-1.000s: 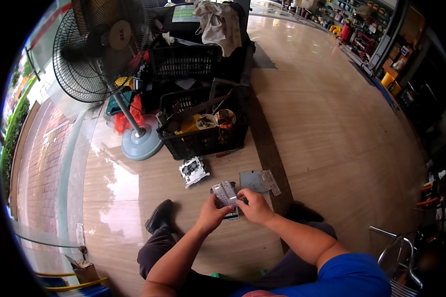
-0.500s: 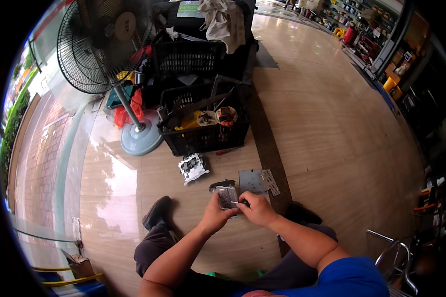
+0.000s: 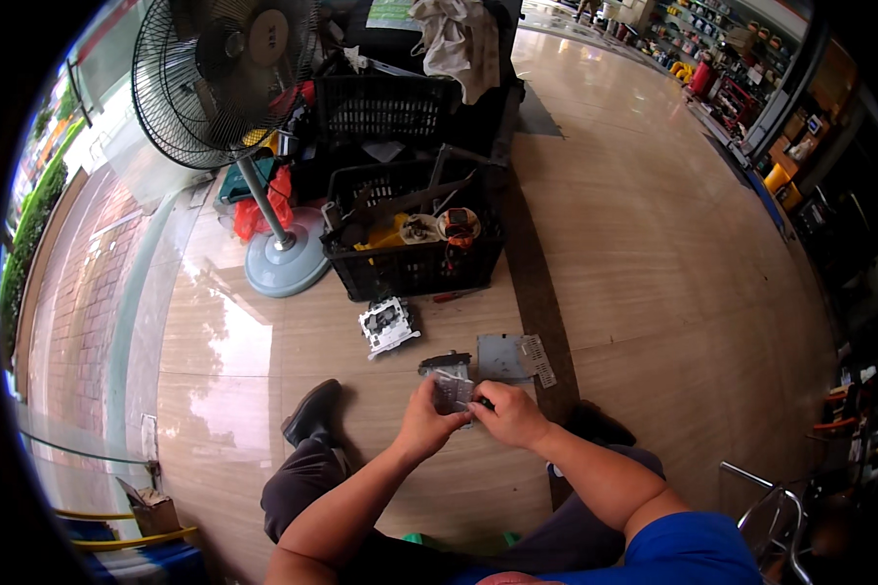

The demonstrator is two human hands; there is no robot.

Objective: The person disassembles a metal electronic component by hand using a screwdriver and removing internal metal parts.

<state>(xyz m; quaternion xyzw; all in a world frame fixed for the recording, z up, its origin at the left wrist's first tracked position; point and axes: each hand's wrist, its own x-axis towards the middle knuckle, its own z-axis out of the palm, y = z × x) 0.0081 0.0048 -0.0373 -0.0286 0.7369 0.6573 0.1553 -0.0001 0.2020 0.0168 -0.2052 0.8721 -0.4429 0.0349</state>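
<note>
The grey metal plate (image 3: pixel 454 392) is on the person's side of the black crate (image 3: pixel 415 270), well apart from it. The left hand (image 3: pixel 425 425) grips the plate, thumb along its near edge and fingers at its left side. The right hand (image 3: pixel 510 415) is closed at the plate's right edge, fingertips pinched around a small tool (image 3: pixel 487 401) with a dark green handle, mostly hidden.

Compared with a second ago, the plate is turned: its perforated face, then pale and plain to see, now looks darker and more slanted. A dark part (image 3: pixel 445 361), then mostly covered, now shows on the plate's crate side.

The plate's far edge points toward the crate, and its longer direction seems to run that way too, though fingers cover the sides. Between plate and crate, to the left, lies a white frame (image 3: pixel 388 329).
</note>
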